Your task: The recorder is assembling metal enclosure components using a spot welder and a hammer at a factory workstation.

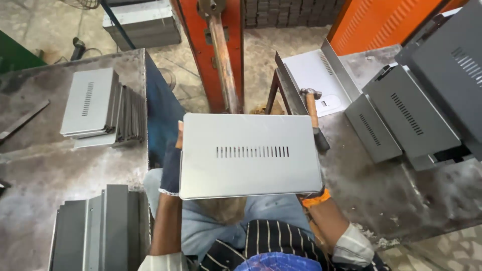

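A flat grey metal panel [249, 173] with a row of narrow vent slots lies level in front of me, held by both hands. My left hand [171, 168], in a dark glove, grips its left edge. My right hand [314, 198] is almost wholly hidden under the panel's lower right corner; only an orange wrist cuff shows. Behind the panel rises an orange press with a long lever [224, 60].
A stack of slotted grey panels [93, 105] sits on the left table, with more bent sheets [98, 231] at its near edge. On the right table lie a hammer [313, 108], a white panel [316, 75] and several dark slotted covers [411, 118].
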